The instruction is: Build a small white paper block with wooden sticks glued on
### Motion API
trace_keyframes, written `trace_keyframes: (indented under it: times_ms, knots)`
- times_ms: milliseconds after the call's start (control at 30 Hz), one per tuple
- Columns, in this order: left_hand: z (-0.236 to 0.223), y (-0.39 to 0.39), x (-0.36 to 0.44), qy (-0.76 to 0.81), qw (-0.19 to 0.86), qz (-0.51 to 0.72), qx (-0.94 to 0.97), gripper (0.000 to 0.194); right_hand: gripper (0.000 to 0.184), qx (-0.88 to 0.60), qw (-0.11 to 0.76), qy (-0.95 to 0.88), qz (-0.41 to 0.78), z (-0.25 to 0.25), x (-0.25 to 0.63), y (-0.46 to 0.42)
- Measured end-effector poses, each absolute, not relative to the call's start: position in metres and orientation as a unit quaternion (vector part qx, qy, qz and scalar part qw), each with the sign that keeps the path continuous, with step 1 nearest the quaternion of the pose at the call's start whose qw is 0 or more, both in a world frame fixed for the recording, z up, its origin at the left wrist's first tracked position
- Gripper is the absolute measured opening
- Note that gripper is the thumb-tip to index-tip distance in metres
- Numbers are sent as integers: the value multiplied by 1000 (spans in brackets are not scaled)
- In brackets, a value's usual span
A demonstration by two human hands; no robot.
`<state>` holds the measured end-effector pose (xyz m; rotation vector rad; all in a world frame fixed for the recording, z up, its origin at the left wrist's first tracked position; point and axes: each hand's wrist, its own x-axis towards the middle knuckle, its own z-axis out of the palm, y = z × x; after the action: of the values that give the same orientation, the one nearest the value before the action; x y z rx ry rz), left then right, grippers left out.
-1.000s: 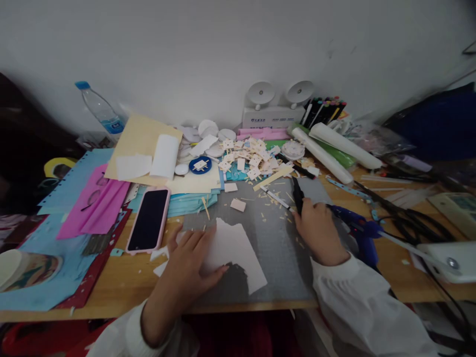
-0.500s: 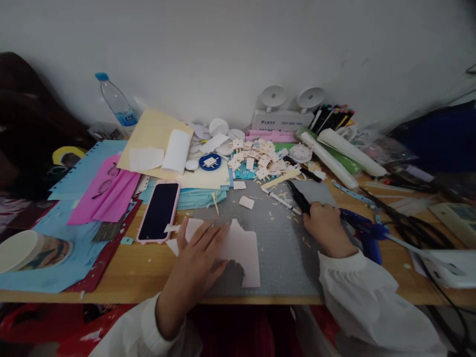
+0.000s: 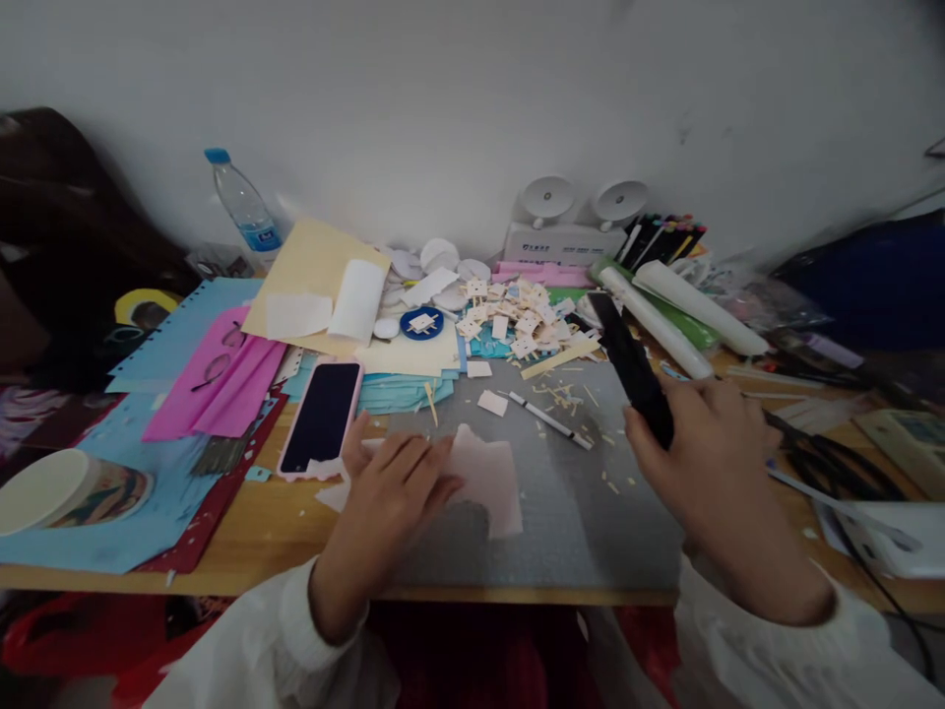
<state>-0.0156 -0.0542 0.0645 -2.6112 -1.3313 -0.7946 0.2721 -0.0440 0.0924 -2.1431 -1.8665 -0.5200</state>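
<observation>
My left hand (image 3: 395, 492) grips a pale pinkish sheet of paper (image 3: 487, 487) with ragged cut-out edges, over the grey cutting mat (image 3: 568, 542). Part of the sheet is hidden under the fingers. My right hand (image 3: 713, 473) is wrapped round a long black tool (image 3: 631, 369) that looks like a utility knife, raised above the mat's right side; no blade can be made out. Between the hands lie a slim white pen-like tool (image 3: 550, 420) and a small pale card piece (image 3: 492, 402).
Behind the mat is a heap of small pale cut pieces (image 3: 528, 315). To the left are a phone (image 3: 321, 418), pink paper (image 3: 214, 379) and a paper cup (image 3: 81, 492). Cables (image 3: 834, 458) and a white device (image 3: 886, 532) crowd the right. A water bottle (image 3: 247, 207) stands at the back.
My right hand has lifted the black tool off the mat and moved right and nearer. The paper under my left hand has shifted slightly and now covers the phone's lower edge.
</observation>
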Motion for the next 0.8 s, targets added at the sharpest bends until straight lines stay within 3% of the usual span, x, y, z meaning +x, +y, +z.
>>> trace_keyframes:
  times_ms: [300,467,567,667,800]
  knots:
    - [78,-29,-6,-331,-49,-109,-936,39,47,-730,70,-656,-179,115,255,-70]
    - [58,-20,4,-264,-49,-67,-961,36,38,-658,134,-740,37,89,252,-88]
    - [49,-27,0,-285,-37,-77,-955,51,34,-644,160,-732,154,67,258,-104]
    - [38,-46,-3,-324,-52,-73,-942,68,33,-653,161,-711,205,47,269,-119]
    - [17,-74,3,-378,-78,-79,-919,82,47,-640,130,-723,224,32,278,-135]
